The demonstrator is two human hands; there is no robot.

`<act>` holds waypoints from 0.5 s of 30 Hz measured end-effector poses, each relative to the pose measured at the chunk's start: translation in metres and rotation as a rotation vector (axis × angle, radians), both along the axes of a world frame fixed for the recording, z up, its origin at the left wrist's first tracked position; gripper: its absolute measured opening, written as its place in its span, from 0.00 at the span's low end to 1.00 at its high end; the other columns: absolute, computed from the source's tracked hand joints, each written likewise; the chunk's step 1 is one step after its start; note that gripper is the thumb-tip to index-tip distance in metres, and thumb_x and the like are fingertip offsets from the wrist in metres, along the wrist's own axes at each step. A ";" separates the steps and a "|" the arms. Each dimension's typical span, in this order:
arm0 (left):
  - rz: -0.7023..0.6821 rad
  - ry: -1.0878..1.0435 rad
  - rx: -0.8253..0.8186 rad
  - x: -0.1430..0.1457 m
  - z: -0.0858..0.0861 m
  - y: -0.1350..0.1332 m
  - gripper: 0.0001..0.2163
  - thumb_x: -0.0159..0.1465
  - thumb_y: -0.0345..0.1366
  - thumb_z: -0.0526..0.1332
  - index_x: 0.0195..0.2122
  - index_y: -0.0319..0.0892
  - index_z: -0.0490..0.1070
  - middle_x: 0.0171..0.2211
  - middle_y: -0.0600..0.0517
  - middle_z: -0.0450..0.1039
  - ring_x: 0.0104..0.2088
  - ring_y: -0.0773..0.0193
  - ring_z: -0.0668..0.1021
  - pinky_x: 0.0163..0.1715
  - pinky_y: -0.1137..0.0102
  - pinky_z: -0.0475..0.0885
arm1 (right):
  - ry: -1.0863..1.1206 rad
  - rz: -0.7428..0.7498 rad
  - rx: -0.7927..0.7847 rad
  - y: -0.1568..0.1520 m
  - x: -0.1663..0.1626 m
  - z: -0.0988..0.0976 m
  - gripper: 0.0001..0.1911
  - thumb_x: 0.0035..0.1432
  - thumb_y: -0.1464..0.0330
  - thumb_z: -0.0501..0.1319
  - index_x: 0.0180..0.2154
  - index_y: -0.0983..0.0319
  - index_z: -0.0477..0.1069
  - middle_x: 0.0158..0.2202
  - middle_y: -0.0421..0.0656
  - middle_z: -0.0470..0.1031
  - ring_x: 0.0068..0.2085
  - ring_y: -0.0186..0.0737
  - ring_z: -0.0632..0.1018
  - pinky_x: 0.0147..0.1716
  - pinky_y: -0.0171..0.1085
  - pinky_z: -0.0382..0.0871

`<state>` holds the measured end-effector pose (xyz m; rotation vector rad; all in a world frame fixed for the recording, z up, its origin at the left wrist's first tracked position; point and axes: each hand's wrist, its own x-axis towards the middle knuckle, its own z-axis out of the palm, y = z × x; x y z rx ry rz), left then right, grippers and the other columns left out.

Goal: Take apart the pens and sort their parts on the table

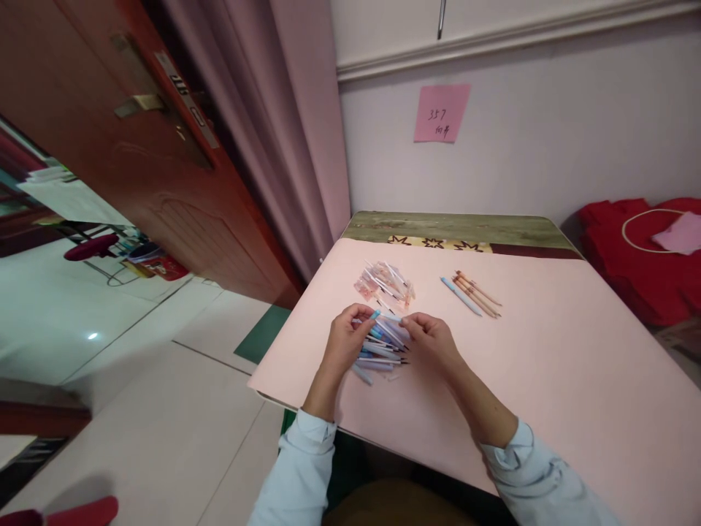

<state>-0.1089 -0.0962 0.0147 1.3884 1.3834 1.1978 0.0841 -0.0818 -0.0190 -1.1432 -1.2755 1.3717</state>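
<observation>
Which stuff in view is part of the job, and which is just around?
Likely the job:
- pen piece in both hands
- blue-and-white pile under them
- orange-and-white pile beyond
- pens at right

Likely just around:
- pink note on wall
- red cloth item
- door

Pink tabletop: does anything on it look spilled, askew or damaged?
Nothing looks plainly damaged. One slightly untidy spot: a few small pale bits lie loose beside the near side of the heap of blue pen parts; they look like strays, but are too small to identify.
</observation>
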 end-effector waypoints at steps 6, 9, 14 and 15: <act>0.005 -0.011 0.016 0.009 0.000 0.005 0.08 0.56 0.37 0.65 0.34 0.40 0.73 0.30 0.54 0.72 0.26 0.68 0.72 0.28 0.74 0.68 | 0.125 -0.022 -0.022 0.004 0.006 0.001 0.24 0.56 0.49 0.61 0.32 0.64 0.77 0.18 0.35 0.59 0.21 0.30 0.57 0.21 0.33 0.49; -0.002 0.016 0.030 0.012 -0.004 0.007 0.07 0.55 0.36 0.65 0.35 0.41 0.74 0.30 0.53 0.73 0.27 0.68 0.71 0.28 0.73 0.68 | 0.085 -0.024 -0.010 0.005 0.008 0.004 0.24 0.54 0.49 0.63 0.30 0.64 0.76 0.18 0.35 0.59 0.21 0.29 0.57 0.20 0.33 0.48; 0.007 0.034 0.039 0.012 -0.009 0.010 0.08 0.55 0.36 0.65 0.35 0.41 0.75 0.31 0.53 0.73 0.28 0.67 0.72 0.29 0.73 0.68 | 0.058 0.010 -0.032 0.005 0.008 0.006 0.25 0.55 0.47 0.61 0.30 0.64 0.76 0.17 0.35 0.58 0.20 0.29 0.56 0.20 0.33 0.47; 0.008 0.029 0.036 0.012 -0.010 0.010 0.08 0.55 0.37 0.65 0.35 0.41 0.75 0.30 0.53 0.73 0.28 0.67 0.72 0.29 0.73 0.68 | 0.019 0.020 -0.032 0.005 0.008 0.006 0.25 0.54 0.48 0.62 0.29 0.64 0.76 0.17 0.35 0.59 0.20 0.30 0.57 0.21 0.33 0.48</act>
